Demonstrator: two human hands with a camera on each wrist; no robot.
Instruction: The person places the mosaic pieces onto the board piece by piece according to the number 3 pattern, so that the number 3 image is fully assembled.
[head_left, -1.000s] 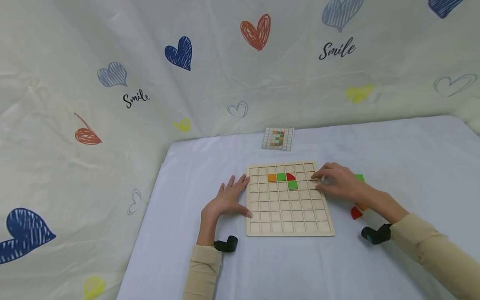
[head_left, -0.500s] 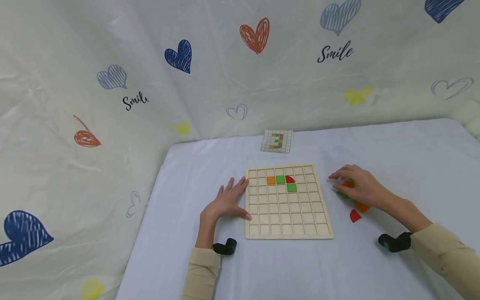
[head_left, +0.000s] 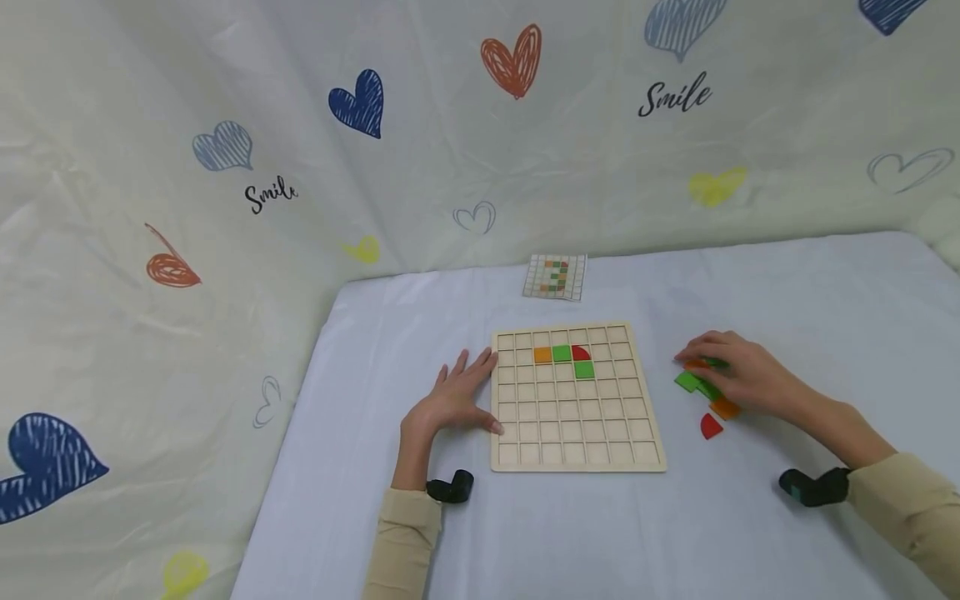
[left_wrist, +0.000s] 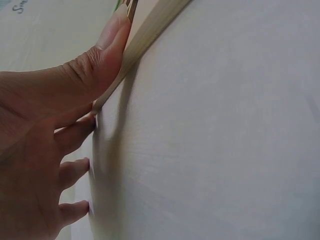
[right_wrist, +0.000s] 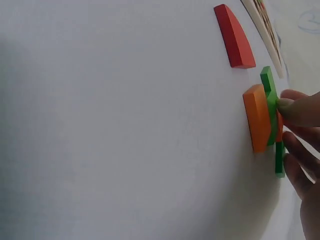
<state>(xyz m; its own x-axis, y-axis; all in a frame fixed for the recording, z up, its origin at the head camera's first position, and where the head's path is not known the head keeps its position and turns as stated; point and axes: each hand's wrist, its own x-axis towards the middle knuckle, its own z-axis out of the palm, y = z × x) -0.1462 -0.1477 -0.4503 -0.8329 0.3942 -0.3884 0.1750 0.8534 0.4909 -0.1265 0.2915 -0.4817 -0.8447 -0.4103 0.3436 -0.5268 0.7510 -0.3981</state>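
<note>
A square wooden grid board [head_left: 577, 421] lies on the table, with an orange tile, two green tiles and a red quarter-round tile [head_left: 581, 352] set in its upper cells. Along the board's left edge rests my left hand [head_left: 450, 404], fingers spread and thumb on the rim; the left wrist view shows the thumb [left_wrist: 95, 65] pressing the wooden edge. To the right of the board, my right hand [head_left: 742, 371] is over a small pile of tiles. Its thumb and fingertips pinch an orange tile [head_left: 696, 363], partly hidden by the hand. Green tiles [head_left: 686, 382] touch it.
Near the pile lie another orange tile [head_left: 724, 408] and a red quarter-round tile [head_left: 711, 426]. Behind the board is a pattern card [head_left: 555, 277] with a printed coloured grid. A white cloth covers the table, and a heart-printed curtain [head_left: 420, 167] hangs at the back.
My right hand has moved right, from beside the board's right edge to the tile pile, and its fingers have come down around an orange tile. The left hand has stayed put.
</note>
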